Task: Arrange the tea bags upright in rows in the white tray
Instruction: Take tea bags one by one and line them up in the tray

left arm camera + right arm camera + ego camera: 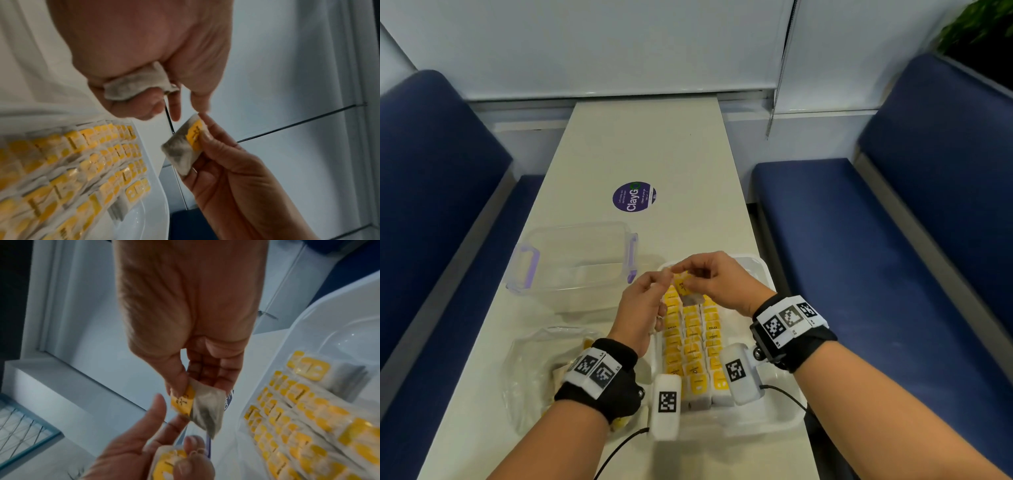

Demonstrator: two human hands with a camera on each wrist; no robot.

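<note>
1. The white tray [763,270] is seen at lower centre of the head view, its near and middle part filled by three rows of upright yellow-labelled tea bags [693,346].
2. One tea bag [686,289], tilted, is held above the rows' far end.
3. Another tea bag [133,87] is seen crumpled in the left wrist view's upper middle.

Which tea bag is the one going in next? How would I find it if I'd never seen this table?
Look at the white tray near the front of the long table, packed with rows of yellow-labelled tea bags. Above its far end, the right hand pinches one tea bag by its yellow label. It alone hangs in the air there, grey pouch dangling, while the others stand in the tray.
</note>
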